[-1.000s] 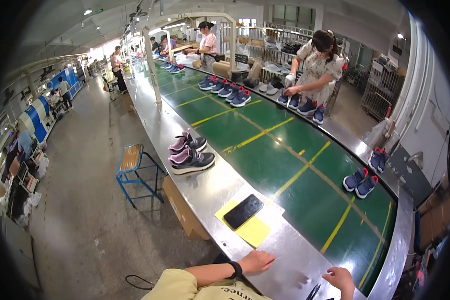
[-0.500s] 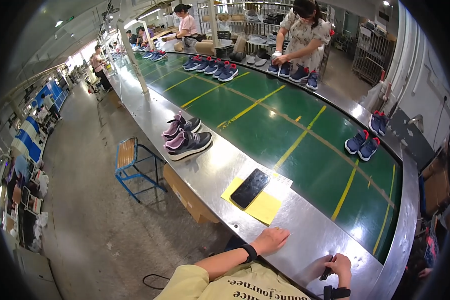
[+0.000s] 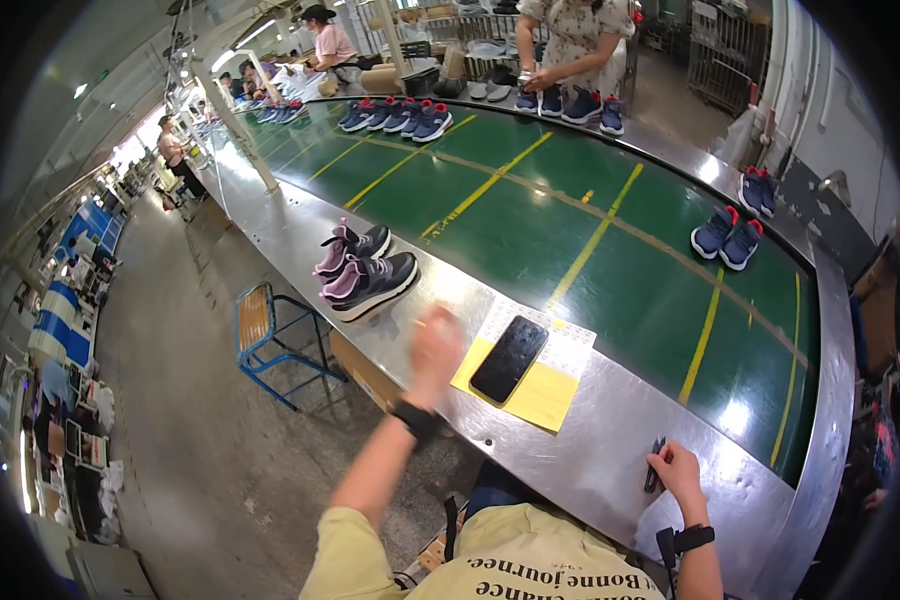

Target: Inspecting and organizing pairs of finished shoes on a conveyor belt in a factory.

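We hold a slim black tool (image 3: 653, 468); two dark, pink-lined sneakers (image 3: 372, 280) stand side by side on our table (image 3: 610, 430).

The person's blurred left hand (image 3: 437, 350) is over a silvery metal ledge (image 3: 610, 450), between dark grey, pink-lined shoes (image 3: 380, 285) at left and a black rectangular phone (image 3: 510, 360) on yellow paper (image 3: 542, 398). At near right, the right hand (image 3: 680, 470) holds a slim black tool (image 3: 653, 478). Navy, red-lined shoes (image 3: 713, 236) stand on the green conveyor belt (image 3: 540, 250) at far right.
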`<state>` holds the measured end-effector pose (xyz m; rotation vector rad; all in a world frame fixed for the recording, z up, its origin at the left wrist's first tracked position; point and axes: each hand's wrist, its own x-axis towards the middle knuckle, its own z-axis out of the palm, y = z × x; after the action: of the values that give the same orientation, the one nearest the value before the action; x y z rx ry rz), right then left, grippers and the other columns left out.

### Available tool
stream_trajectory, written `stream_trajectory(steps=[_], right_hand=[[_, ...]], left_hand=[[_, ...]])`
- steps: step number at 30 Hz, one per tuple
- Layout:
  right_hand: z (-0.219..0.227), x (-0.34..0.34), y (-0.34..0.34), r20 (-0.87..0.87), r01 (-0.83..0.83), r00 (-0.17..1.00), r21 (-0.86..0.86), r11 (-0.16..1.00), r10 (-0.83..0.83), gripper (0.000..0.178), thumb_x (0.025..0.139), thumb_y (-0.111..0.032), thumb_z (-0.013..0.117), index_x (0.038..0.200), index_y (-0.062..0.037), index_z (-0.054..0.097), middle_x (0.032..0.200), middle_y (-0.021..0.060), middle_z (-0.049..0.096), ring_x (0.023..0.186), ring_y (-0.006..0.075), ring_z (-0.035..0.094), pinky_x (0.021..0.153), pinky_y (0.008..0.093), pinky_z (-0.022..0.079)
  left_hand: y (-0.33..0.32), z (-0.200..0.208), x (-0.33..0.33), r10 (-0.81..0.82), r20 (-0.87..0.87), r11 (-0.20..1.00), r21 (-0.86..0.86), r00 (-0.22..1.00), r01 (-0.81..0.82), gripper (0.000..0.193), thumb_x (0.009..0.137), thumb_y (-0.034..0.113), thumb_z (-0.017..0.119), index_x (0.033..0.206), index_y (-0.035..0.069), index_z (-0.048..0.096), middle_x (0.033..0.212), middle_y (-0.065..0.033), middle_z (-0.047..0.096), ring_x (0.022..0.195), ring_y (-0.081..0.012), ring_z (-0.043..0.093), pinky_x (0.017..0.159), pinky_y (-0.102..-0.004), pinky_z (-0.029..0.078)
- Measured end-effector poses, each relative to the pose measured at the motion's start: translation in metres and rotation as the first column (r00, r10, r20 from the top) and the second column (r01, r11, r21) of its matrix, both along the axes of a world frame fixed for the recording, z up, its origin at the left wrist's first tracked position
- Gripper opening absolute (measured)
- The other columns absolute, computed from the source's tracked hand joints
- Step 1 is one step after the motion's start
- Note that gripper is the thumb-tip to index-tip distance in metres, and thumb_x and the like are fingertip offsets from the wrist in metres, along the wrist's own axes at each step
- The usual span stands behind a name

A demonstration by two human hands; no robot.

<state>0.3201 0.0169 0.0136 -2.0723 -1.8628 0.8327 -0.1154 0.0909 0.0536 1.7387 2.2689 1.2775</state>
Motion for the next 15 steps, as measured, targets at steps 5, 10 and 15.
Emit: stream_trajectory(steps=[5,10,15], right_hand=[[-0.006,-0.003,0.000,0.030,0.071,0.997,0.064,0.995,-0.074,0.028,0.073,-0.029,0.068,0.068,-0.0058,0.052,0.060,0.0111,0.059,0.058,0.0289,0.058,0.054,0.0382,0.044],[0.000,-0.011,-0.002,0.068,0.110,0.991,0.107,0.988,-0.118,0.027,0.075,-0.029,0.066,0.069,-0.0068,0.051,0.062,0.0111,0.058,0.061,0.0314,0.058,0.055,0.0401,0.044],[-0.003,-0.009,-0.004,0.070,0.127,0.988,0.124,0.984,-0.136,0.028,0.077,-0.031,0.065,0.070,-0.0069,0.051,0.061,0.0105,0.057,0.060,0.0314,0.057,0.054,0.0409,0.043]], left_hand=[[0.031,0.028,-0.152,0.240,-0.180,0.941,-0.198,0.954,-0.274,0.047,0.074,0.009,0.056,0.119,0.003,0.043,0.105,-0.0232,0.058,0.098,-0.0393,0.055,0.085,-0.0450,0.043],[0.039,0.003,-0.192,0.134,-0.442,0.877,-0.364,0.887,-0.314,0.047,0.072,0.008,0.056,0.117,0.005,0.045,0.105,-0.0193,0.059,0.107,-0.0340,0.051,0.087,-0.0423,0.042],[0.048,-0.003,-0.171,0.060,-0.592,0.791,-0.463,0.804,-0.400,0.025,0.070,0.020,0.066,0.086,0.002,0.063,0.084,-0.0172,0.065,0.083,-0.0313,0.062,0.077,-0.0403,0.047]])
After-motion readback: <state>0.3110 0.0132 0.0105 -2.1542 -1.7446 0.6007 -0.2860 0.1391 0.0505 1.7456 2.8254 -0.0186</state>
